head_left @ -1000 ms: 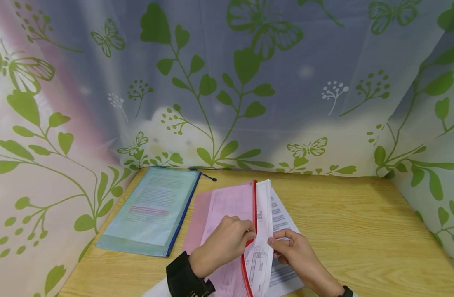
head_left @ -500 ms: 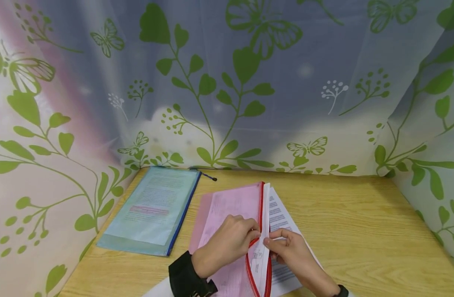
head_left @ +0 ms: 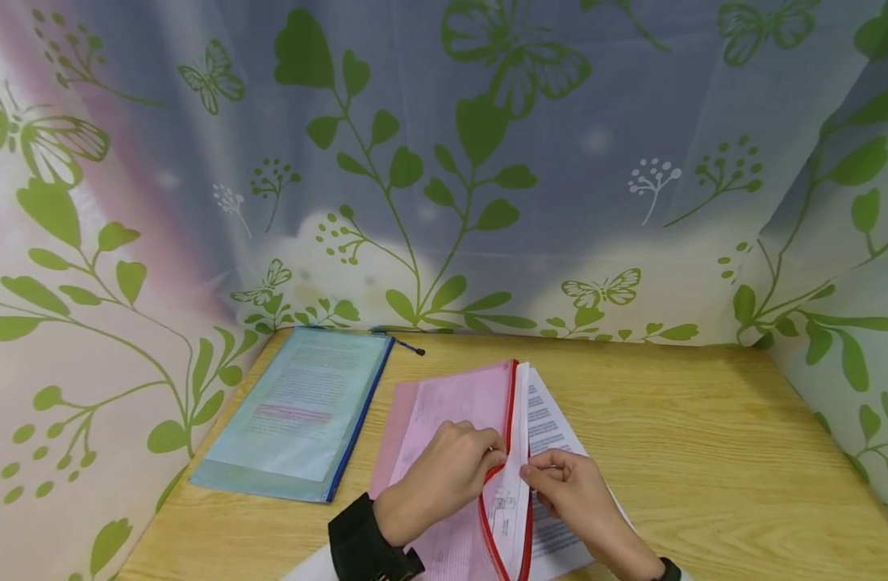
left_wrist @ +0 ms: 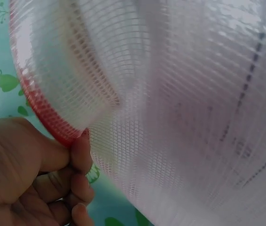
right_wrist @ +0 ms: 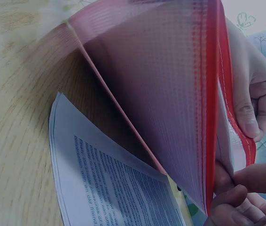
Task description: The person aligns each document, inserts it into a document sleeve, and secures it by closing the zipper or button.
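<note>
- The pink pouch (head_left: 454, 395) is at the near middle of the worktop (head_left: 741, 460), to the right of the blue-green pouch (head_left: 291, 411), its mouth parted on the right-hand side.
- The hands are near each other but apart: the left hand (head_left: 447, 464) pinches one red zip edge (head_left: 514, 403) between thumb and finger, while the right hand (head_left: 570, 488) pinches the white papers (head_left: 507, 516) at the mouth; whether it grips the other red lip too, I cannot tell.
- To do this well, the left hand should keep its lip pulled away so that the mouth stays wide; a slack lip would probably fold over the white papers.
- The right hand does best with a light pinch near the middle of the paper's long edge, keeping the layers level, since a hard squeeze could crease them.
- The pink pouch is thin, see-through plastic with a fine grid of mesh; it bows and wrinkles easily, so tugging should be gentle.
- A pale stitched line runs along the red trim, which looks stiffer than the sheet.
- Printed sheets (head_left: 556, 428) lie partly under the pouch, flat-looking, with layered edges and a curved side.
- The blue-green pouch is flat and rectangular, with a dark blue edge.
</note>
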Demonstrator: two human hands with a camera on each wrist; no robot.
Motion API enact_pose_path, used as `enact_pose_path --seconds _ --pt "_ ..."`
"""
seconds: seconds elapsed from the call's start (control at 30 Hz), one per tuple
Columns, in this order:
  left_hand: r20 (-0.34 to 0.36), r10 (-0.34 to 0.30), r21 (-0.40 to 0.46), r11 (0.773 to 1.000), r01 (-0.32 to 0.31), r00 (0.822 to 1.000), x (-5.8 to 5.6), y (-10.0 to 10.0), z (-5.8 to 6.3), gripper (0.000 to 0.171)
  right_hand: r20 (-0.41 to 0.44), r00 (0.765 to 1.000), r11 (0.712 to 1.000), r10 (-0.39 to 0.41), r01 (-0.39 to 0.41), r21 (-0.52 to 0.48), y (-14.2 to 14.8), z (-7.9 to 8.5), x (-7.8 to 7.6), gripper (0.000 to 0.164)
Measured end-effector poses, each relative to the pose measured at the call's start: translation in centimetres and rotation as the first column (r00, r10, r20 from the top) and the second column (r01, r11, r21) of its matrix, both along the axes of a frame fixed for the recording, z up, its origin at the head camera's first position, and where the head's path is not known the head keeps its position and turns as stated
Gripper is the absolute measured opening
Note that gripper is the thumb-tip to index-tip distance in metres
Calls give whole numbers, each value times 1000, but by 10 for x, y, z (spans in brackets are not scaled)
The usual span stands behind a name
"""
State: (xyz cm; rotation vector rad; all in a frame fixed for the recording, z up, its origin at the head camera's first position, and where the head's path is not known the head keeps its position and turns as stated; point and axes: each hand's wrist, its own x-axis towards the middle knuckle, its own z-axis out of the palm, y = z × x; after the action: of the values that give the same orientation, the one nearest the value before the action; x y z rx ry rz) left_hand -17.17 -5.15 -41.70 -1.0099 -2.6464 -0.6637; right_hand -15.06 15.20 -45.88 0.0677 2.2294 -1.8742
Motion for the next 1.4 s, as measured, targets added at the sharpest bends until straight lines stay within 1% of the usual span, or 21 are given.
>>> enact_pose_path --seconds 0.1,0.2,0.3,0.5,0.73,0.93,1.07,1.17,1.4 --pt "-36 4 -21 1000 -5 999 0 0 -2 10 -9 1000 1000 10 -10 -6 0 0 0 24" --pt "-82 -5 -44 999 1 997 -1 1 -4 11 -7 1000 1000 20 -20 -7 0 0 0 24" --pt "-111 -20 -63 998 13 994 -1 1 -6 13 -3 1000 1000 22 -22 1 -2 1 0 24" --pt "-117 -38 -91 995 27 992 1 2 -5 12 -45 998 999 38 -37 26 -5 1 0 25" --pt "-127 -55 -119 992 40 990 3 3 -4 13 -63 996 998 61 -59 32 -7 4 -1 26" --pt "-126 -63 -114 992 49 990 3 3 -5 14 -75 992 995 98 -95 38 -6 5 -2 25" --pt "-118 -72 -95 994 61 990 4 2 -5 13 -81 990 992 117 -113 49 -7 6 -3 21" --pt "-114 -70 -97 994 59 991 4 2 -5 13 -81 988 990 130 -126 56 -7 6 -3 19" --pt "-105 -62 -102 993 51 992 5 0 -5 13 -113 981 982 160 -147 116 -9 6 -5 18"
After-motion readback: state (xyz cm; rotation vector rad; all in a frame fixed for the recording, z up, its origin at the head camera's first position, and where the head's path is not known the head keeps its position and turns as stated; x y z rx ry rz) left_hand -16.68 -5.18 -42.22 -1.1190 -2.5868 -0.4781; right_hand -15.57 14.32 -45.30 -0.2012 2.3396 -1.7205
